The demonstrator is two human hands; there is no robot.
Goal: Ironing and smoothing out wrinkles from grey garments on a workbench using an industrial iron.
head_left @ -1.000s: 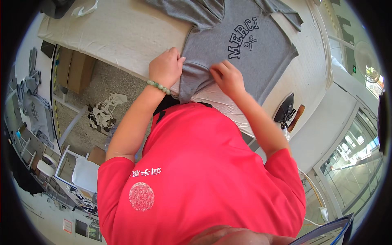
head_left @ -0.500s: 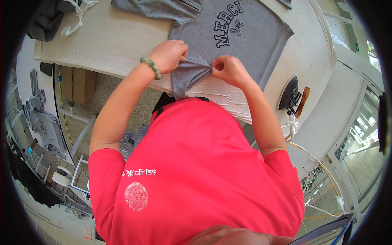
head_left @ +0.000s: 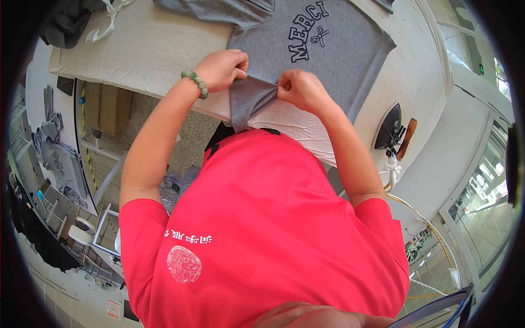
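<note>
A grey sweatshirt (head_left: pixel 344 65) with dark lettering and a small bow motif lies spread on a cream padded ironing table (head_left: pixel 158 60). My left hand (head_left: pixel 221 70), with a green bead bracelet at its wrist, pinches the cloth at the garment's near left edge. Just to its right, my right hand (head_left: pixel 304 90) is closed with fingertips together on a fold of the same cloth. Between them the fabric is drawn into creases, and a corner of it hangs over the table's near edge towards my red shirt. The fingertips are partly hidden.
An iron (head_left: pixel 389 127) with a wooden handle rests at the table's right, its cord (head_left: pixel 418 208) running down beside it. Dark cloth (head_left: pixel 65 24) and white straps lie at the far left. Below the left edge are a cardboard box (head_left: pixel 115 109) and plastic bottles (head_left: pixel 170 186).
My right hand has moved slightly left and up, nearer to the left hand, with the pinched fold. My left hand has shifted a little left and up. The iron stays put.
</note>
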